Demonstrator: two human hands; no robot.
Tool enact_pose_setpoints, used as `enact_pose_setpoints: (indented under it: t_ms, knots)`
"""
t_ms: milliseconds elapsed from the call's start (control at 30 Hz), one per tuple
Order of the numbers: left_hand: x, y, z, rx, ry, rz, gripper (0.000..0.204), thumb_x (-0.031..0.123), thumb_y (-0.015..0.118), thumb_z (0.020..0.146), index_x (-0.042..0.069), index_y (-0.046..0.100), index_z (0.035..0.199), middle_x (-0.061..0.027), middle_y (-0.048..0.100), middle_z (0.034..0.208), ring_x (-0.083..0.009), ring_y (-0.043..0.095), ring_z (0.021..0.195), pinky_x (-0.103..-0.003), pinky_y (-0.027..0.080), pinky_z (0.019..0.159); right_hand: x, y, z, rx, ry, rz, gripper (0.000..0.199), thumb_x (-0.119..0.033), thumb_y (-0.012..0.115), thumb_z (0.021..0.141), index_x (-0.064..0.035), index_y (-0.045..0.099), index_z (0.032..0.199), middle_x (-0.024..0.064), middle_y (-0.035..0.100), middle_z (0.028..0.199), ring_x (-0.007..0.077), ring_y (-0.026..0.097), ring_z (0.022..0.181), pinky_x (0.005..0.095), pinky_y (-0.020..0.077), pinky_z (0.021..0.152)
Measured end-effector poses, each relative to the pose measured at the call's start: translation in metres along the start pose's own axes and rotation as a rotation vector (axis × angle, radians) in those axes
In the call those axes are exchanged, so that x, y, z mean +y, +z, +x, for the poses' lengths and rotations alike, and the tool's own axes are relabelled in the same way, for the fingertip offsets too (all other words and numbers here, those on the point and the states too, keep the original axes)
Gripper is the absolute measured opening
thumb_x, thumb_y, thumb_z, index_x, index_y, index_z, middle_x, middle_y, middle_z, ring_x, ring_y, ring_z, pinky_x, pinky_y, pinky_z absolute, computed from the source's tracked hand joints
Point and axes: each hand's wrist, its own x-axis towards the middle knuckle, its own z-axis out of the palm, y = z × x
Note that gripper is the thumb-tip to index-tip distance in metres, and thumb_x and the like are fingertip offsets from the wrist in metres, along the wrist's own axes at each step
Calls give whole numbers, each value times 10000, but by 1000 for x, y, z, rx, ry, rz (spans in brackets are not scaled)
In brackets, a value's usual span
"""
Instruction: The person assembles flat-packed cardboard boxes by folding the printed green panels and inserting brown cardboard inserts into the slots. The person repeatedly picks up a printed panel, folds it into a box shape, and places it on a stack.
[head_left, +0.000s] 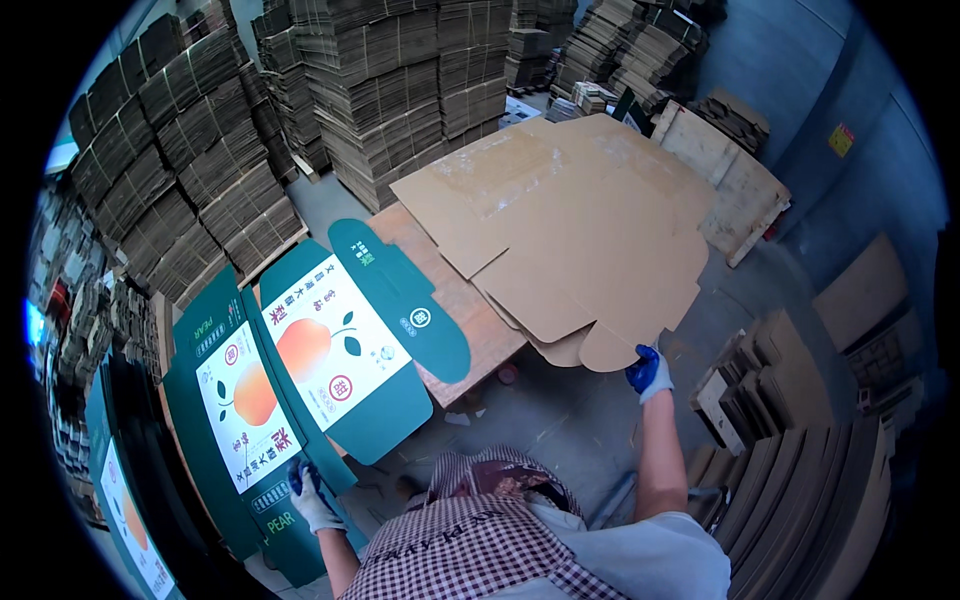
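Under the left hand (pixel 312 497) lies a green box sheet (pixel 245 410), flat and unfolded, with a picture of an orange fruit on a white panel. That hand wears a white glove with blue fingers, and its fingers are closed on the near edge of the sheet. A second green sheet (pixel 345 340) lies just past it, partly over the first one.

Out to the right, the right hand (pixel 650 374) wears the same kind of glove. It pinches the near flap of a big brown sheet (pixel 570 225), plain cardboard with no print. This brown sheet rests on a wooden table (pixel 470 320) between the two hands, on top of more brown sheets.

Far past both hands stand tall stacks (pixel 390 90) of flat cardboard. More cardboard (pixel 800 480) leans close beside the right arm. Near the body is a checked apron (pixel 470 550).
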Motion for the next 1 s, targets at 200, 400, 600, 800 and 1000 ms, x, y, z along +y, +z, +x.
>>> enact_pose_setpoints:
  t_ms: [200, 400, 600, 800, 1000]
  knots:
    - [-15, 58, -32, -718, -40, 216, 328, 101, 541, 844, -9, 494, 1149, -74, 580, 1035, -145, 572, 868, -233, 457, 753, -9, 80, -110, -382, 143, -8, 342, -57, 537, 754, -74, 507, 1094, 70, 577, 1031, 237, 561, 968, 381, 465, 856]
    - [54, 145, -82, -1117, -712, -383, 646, 522, 383, 861, 20, 357, 1266, -142, 502, 1179, -275, 501, 1066, -413, 419, 890, 45, 121, -211, -424, 70, -218, 272, -48, 551, 787, -13, 524, 1055, 75, 573, 1002, 178, 563, 913, 295, 455, 816]
    - [122, 129, -77, -946, -563, -569, 478, 220, 484, 846, -36, 350, 1227, -210, 508, 1113, -352, 546, 970, -453, 481, 821, 63, 145, -279, -715, 107, -385, 459, -57, 614, 765, 19, 425, 1177, 101, 526, 1104, 194, 528, 987, 317, 431, 870]
    - [200, 64, -92, -821, -158, -710, 344, 77, 485, 809, -55, 446, 1124, -198, 540, 1065, -322, 556, 964, -441, 476, 837, 43, 145, -233, -991, -490, -1400, 626, -43, 673, 709, -23, 362, 1252, 122, 446, 1230, 230, 458, 1107, 336, 405, 912]
    - [273, 18, -88, -1103, 178, -889, 337, 196, 364, 904, 3, 487, 1151, -182, 528, 1128, -330, 480, 1100, -524, 392, 931, 161, 134, -157, -608, -474, -1271, 619, -39, 614, 755, -23, 296, 1285, 137, 408, 1247, 244, 510, 1047, 310, 441, 857]
